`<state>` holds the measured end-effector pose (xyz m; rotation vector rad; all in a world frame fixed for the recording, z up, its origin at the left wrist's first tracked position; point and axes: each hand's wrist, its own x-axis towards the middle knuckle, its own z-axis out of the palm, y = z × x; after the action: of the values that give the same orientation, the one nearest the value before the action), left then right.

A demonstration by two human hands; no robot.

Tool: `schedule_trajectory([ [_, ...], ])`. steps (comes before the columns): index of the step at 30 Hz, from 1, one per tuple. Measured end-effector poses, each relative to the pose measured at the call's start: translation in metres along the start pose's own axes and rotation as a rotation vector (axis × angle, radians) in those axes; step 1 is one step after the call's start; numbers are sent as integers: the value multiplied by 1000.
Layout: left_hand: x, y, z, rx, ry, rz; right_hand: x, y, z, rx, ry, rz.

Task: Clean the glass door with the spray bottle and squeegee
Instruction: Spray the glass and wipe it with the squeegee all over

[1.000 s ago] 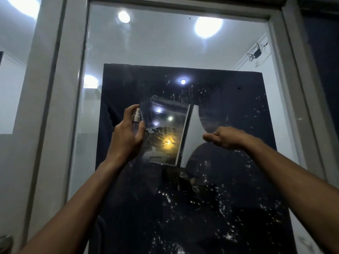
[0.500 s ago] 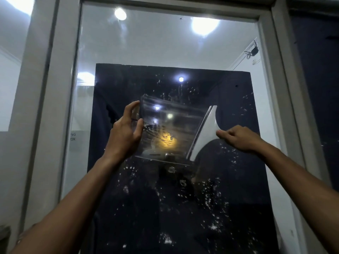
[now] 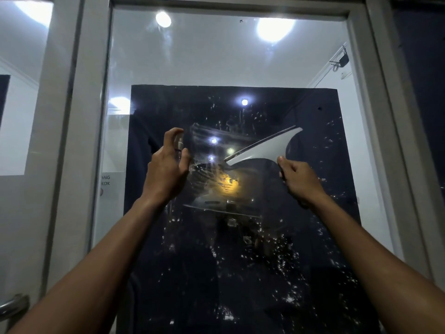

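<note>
The glass door [image 3: 240, 56] fills the view, with a dark sheet behind its middle and lower part. White droplets speckle the lower glass. A wiped, streaked patch sits at the centre. My left hand [image 3: 166, 172] grips a small spray bottle [image 3: 178, 144], whose top shows above the fingers, index finger raised over it. My right hand [image 3: 298, 182] holds the handle of a pale grey squeegee [image 3: 267, 148]. Its blade lies tilted against the glass, running up to the right.
The grey door frame [image 3: 89, 141] runs down the left and another frame post [image 3: 385, 141] down the right. A metal door handle [image 3: 12, 307] sticks out at the lower left. A paper notice [image 3: 106, 180] shows behind the glass at the left edge.
The squeegee has swept right across the glass and its blade has turned from near upright to a slant. My right hand dropped a little. The left hand and bottle stayed near the same spot.
</note>
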<state>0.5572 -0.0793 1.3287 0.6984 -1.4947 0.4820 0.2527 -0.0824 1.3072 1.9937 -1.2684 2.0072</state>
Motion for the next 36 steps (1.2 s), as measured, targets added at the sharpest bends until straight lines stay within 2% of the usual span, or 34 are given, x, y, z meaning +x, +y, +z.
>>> schedule_trajectory([
  [3, -2, -4, 1, -4, -2, -6, 6, -19, 8, -326, -94, -129],
  [5, -5, -6, 2, -13, -2, -10, 11, -36, 23, -398, -187, -150],
  [7, -9, -7, 3, -21, 5, -17, 19, -53, 43, -157, -178, -76],
  [10, -14, -9, 5, -40, 28, -26, 35, -73, 75, 191, -57, 89],
  [16, -20, -17, 3, -49, 57, -19, 34, -84, 127, 387, 143, 302],
  [19, -24, -23, 4, -46, 52, -27, 2, -62, 143, 355, 145, 324],
  [28, -39, -30, 12, -81, 19, -46, -95, 9, 136, 132, 90, 243],
  [34, -43, -34, 4, -90, -3, -44, -87, 13, 109, 7, 93, -5],
  [36, -39, -36, 0, -85, -2, -45, -71, 6, 100, -135, 48, -85],
])
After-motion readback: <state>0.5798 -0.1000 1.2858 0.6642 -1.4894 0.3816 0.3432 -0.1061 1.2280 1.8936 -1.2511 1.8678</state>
